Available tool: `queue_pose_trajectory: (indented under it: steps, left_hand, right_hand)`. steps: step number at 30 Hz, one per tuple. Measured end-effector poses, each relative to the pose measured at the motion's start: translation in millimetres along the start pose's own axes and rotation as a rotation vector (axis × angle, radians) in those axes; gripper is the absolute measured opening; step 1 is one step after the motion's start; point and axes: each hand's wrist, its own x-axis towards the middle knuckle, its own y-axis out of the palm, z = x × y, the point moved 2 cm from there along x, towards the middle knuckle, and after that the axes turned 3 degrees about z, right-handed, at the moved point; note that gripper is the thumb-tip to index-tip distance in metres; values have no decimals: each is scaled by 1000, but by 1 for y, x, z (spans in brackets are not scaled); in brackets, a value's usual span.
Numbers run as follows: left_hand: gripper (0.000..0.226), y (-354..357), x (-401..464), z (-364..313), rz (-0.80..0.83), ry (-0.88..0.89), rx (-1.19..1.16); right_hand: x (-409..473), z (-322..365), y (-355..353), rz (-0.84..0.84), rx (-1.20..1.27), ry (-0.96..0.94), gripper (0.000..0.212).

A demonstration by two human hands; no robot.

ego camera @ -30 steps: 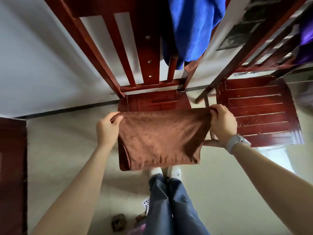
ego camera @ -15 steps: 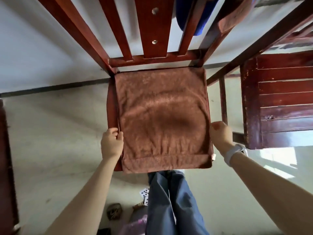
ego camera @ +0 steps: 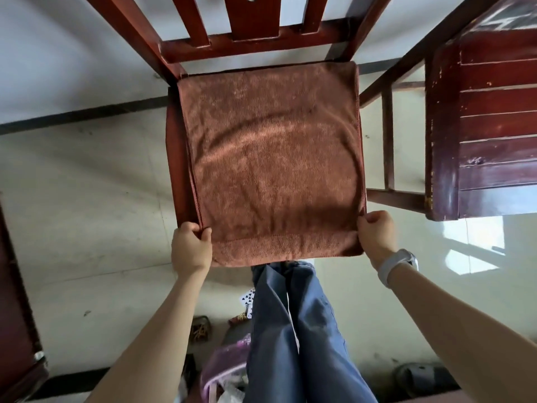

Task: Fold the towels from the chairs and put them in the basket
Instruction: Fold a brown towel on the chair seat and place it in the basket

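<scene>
A person is spreading a brown towel point(ego camera: 273, 158) flat across the seat of a red-brown wooden chair point(ego camera: 177, 158), with the cloth covering nearly the whole seat and only a strip of wood showing along the seat's left side. The left hand point(ego camera: 190, 247) is closing on the towel's near left corner, fingers curled around the hem, while the right hand point(ego camera: 376, 235) is gripping the near right corner in a tight fist; its fingertips are tucked out of sight. A pale wristband point(ego camera: 396, 264) is sitting on the right wrist. The towel's near edge is hanging slightly over the front of the seat, hiding the seat's front rail. The chair's back slats are running out of the top of the frame, so its upper part is cut off. A second wooden chair point(ego camera: 494, 126) is standing just to the right, also cropped at the frame's edge. Blue trouser legs point(ego camera: 293, 330) are showing below the towel, the feet hidden beneath the seat. On the pale floor point(ego camera: 87, 228) near the legs, small objects are lying blurred and hard to identify, including a purple item point(ego camera: 223, 370) at the bottom edge and a dark shape point(ego camera: 418, 379) at the lower right. No basket is identifiable.
</scene>
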Motion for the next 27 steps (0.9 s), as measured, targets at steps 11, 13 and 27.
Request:
queue_pose_trajectory:
  steps: [11, 13, 27]
  left_hand:
    - [27, 5, -20, 5, -71, -31, -45]
    - [27, 9, -19, 6, -73, -104, -109]
    - [7, -9, -44, 46, 165, -225, -633]
  right_hand:
    - [-1, -2, 6, 91, -73, -3, 25]
    - [-2, -4, 5, 81, -86, 18, 11]
    - [-28, -50, -19, -22, 284, -113, 12]
